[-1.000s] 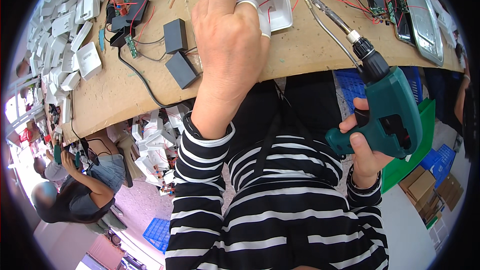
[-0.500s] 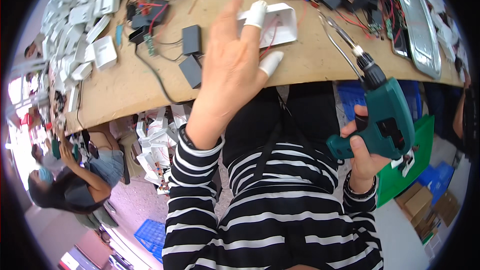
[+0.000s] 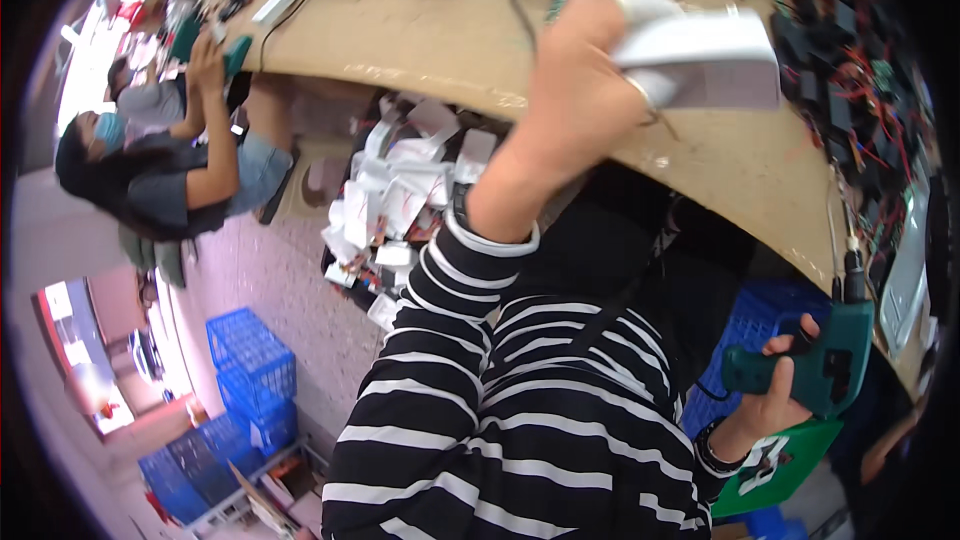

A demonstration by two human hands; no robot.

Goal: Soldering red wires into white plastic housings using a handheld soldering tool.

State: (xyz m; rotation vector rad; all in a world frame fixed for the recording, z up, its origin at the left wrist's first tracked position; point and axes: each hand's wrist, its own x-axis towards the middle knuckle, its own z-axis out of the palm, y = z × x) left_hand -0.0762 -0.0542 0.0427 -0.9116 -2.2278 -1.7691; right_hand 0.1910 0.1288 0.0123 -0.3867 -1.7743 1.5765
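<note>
My left hand [image 3: 575, 95], with white finger cots on thumb and forefinger, pinches a white plastic housing [image 3: 715, 45] just over the table's near edge. The housing is slightly smeared by motion, and a short wire end shows below my thumb. In my right hand [image 3: 768, 408] is a green power screwdriver [image 3: 845, 355], its handle wrapped by my fingers and its bit pointing away from me. A thin metal rod runs alongside the bit.
Black boxes with red wires and circuit boards [image 3: 850, 90] are heaped at the right of the table [image 3: 400, 40]. White housings [image 3: 390, 190] fill a container below. Blue crates [image 3: 250, 350] stand on the floor. Another person [image 3: 170, 180] works at far left. A green bin [image 3: 790, 470] stands lower right.
My left hand was open over the white housing on the table; now it is closed on it and has lifted it. The whole view has swung left. The screwdriver stays in my right hand.
</note>
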